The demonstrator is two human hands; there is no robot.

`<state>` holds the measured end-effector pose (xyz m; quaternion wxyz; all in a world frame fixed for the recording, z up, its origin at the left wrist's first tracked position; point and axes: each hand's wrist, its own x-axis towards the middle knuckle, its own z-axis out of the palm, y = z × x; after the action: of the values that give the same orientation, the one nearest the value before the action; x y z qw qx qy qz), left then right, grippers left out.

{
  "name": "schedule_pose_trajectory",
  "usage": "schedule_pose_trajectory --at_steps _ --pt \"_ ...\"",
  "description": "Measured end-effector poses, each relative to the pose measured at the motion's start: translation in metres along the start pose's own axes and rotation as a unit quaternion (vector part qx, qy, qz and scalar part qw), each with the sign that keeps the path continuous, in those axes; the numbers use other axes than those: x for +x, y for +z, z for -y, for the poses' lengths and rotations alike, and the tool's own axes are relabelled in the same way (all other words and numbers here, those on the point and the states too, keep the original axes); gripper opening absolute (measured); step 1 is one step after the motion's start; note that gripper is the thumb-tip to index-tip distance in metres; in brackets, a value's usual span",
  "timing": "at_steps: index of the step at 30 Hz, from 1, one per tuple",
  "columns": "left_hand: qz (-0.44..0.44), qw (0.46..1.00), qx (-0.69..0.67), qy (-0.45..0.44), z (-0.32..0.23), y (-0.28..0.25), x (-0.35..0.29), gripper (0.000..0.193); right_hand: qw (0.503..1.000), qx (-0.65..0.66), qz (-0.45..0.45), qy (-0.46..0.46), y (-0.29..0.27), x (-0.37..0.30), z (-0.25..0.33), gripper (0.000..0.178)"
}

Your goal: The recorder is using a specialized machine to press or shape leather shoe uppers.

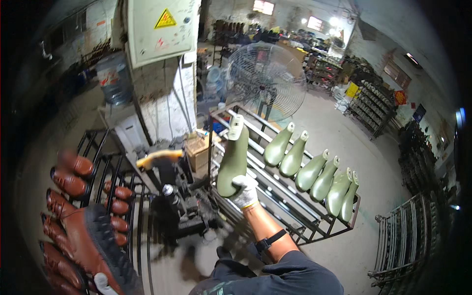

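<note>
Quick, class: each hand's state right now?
Left hand, mostly out of view: holding a black-soled brown leather shoe.
Right hand: closed, holding a smooth, green, foot-shaped shoe last.

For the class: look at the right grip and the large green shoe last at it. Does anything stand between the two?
Only the white glove on the right grip; its thumb presses the green shoe last near the lower end. No other thing visibly separates them.
</note>
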<state>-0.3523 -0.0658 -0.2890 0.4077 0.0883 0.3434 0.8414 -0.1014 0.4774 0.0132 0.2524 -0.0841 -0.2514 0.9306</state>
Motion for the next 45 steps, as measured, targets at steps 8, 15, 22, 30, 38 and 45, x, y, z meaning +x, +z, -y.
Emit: schedule_pose_trajectory --at_steps 8,15,22,30,38,45 --pt "-0.055 0.992 0.115 0.005 0.070 0.143 0.027 0.040 0.962 0.141 -0.211 -0.104 -0.073 0.170 0.021 0.027" --pt "-0.198 0.968 0.148 0.051 0.108 0.276 0.029 0.025 0.986 -0.035 0.023 0.164 -0.015 0.032 -0.076 0.033" --pt "-0.026 0.900 0.426 0.090 0.122 0.332 0.041 0.035 0.886 -0.450 -0.022 0.106 0.083 0.011 -0.080 0.084" --pt "-0.237 0.965 0.097 -0.055 0.067 0.273 -0.031 0.027 0.662 -0.744 0.092 -0.018 0.121 0.051 -0.099 0.124" --pt "-0.305 0.926 0.217 0.053 -0.002 0.283 -0.014 0.031 0.380 -0.917 0.110 -0.046 0.215 0.039 -0.137 0.110" --pt "-0.227 0.864 0.346 0.287 0.014 0.363 0.112 0.047 0.803 -0.534 0.212 0.159 0.147 0.065 -0.109 0.071"
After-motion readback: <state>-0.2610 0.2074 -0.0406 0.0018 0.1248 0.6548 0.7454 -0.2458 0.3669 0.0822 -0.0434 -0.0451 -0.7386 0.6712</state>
